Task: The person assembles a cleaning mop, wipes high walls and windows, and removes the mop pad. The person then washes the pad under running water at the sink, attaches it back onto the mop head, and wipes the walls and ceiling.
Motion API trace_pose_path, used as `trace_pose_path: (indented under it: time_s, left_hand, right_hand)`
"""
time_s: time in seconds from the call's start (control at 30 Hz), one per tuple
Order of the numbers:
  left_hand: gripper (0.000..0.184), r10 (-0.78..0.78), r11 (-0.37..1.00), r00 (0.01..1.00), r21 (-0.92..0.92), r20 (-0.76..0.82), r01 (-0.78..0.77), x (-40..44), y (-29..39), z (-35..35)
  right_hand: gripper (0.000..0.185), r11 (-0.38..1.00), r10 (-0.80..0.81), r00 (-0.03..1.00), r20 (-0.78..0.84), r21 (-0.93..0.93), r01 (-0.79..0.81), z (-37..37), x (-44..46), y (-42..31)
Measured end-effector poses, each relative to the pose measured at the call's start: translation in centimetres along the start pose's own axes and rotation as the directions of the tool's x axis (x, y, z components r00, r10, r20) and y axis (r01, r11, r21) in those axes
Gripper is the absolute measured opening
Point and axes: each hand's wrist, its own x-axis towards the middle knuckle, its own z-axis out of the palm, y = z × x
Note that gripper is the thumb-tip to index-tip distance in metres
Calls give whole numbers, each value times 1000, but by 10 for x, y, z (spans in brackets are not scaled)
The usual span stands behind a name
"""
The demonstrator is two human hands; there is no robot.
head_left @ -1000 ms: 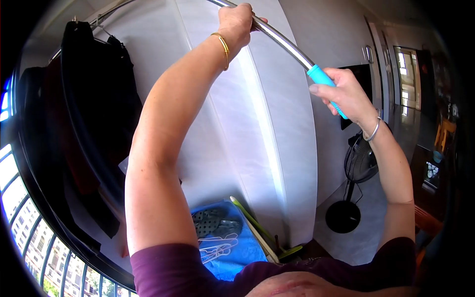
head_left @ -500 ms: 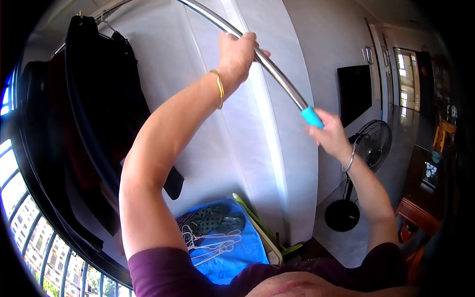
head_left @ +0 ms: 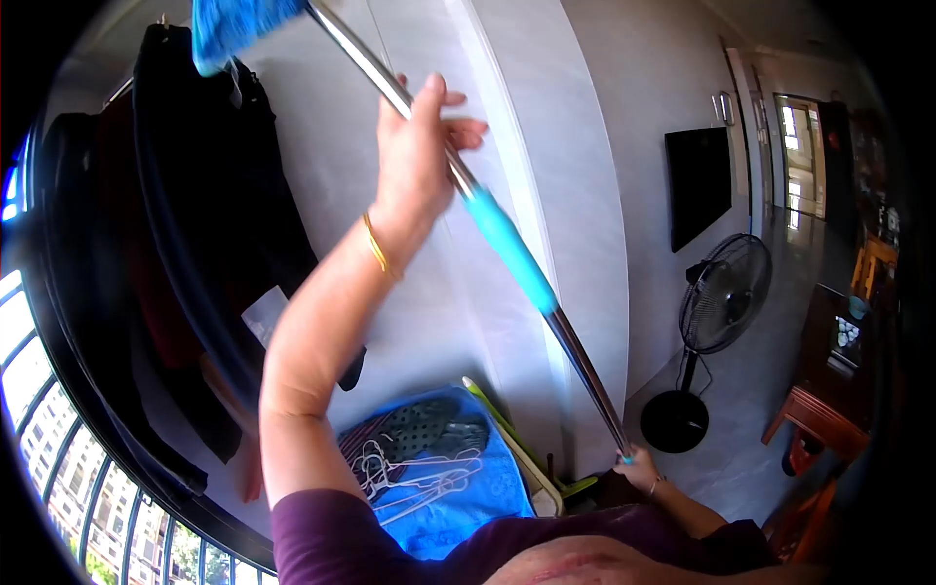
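Note:
A long-handled mop (head_left: 512, 249) with a metal pole and turquoise grip slants across the view. Its blue fabric head (head_left: 244, 29) is up at the top left, partly cut off by the frame edge. My left hand (head_left: 414, 161), with a gold bangle on the wrist, is loosely round the metal pole above the grip, some fingertips sticking out. Lower down, my right hand (head_left: 639, 473) is closed on the dark bottom end of the handle. Dark trousers (head_left: 205, 175) hang from a rail at the left, beside and below the mop head.
Below my left arm is a blue cloth-lined basket (head_left: 419, 531) holding dark fabric and white wire hangers (head_left: 434, 478). A standing fan (head_left: 726, 292) and a wooden table (head_left: 829, 390) are at the right. A barred window (head_left: 88, 487) lies at the lower left.
The pole has come down and its blue head has entered the view at the top. My right hand has moved down to the handle's end; my left has shifted slightly left and down.

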Motion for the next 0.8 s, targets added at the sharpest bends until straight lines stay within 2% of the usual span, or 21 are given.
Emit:
trace_pose_path:
  time_s: [0.03,0.1,0.17,0.2,0.23,0.3,0.4,0.5,0.67,0.73,0.77,0.8]
  left_hand:
    - [56,-52,996,999,-70,11,52,-15,-7,3]
    - [52,-124,981,991,-146,49,130,-51,-28,5]
    - [47,-188,965,981,-176,53,195,-84,-54,8]
    - [45,-220,954,975,-202,29,221,-96,-64,12]
    - [43,-267,934,963,-239,27,266,-107,-72,15]
    - [40,-356,885,934,-309,31,347,-130,-90,19]
    - [36,-451,831,893,-361,7,423,-159,-112,22]
    - [36,-514,781,857,-394,36,485,-173,-131,20]
    - [37,-540,779,842,-382,-2,498,-175,-138,20]
    - [46,-501,845,863,-253,-68,471,-175,-138,19]
    - [46,-501,845,863,-255,-68,471,-175,-138,19]
    - [50,-452,882,890,-180,-56,436,-176,-138,17]
  right_hand:
    - [29,999,38,999,-17,2,-38,-10,-7,37]
    - [22,922,239,963,-120,-283,-264,-39,-33,49]
    - [19,901,232,970,-65,-361,-240,-61,-62,64]
    - [18,814,151,988,41,-572,-101,-76,-74,96]
    - [16,671,93,982,163,-739,59,-88,-79,128]
    - [21,726,376,927,-1,-621,-295,-100,-102,116]
    - [27,620,517,856,-9,-685,-382,-109,-135,180]
    - [27,593,570,821,-3,-691,-413,-118,-157,181]
    - [28,572,615,788,36,-709,-413,-133,-179,179]
    - [28,571,619,784,50,-713,-406,-134,-185,171]
    - [28,575,620,782,58,-712,-403,-135,-187,166]
    - [28,579,620,782,69,-712,-397,-135,-189,161]
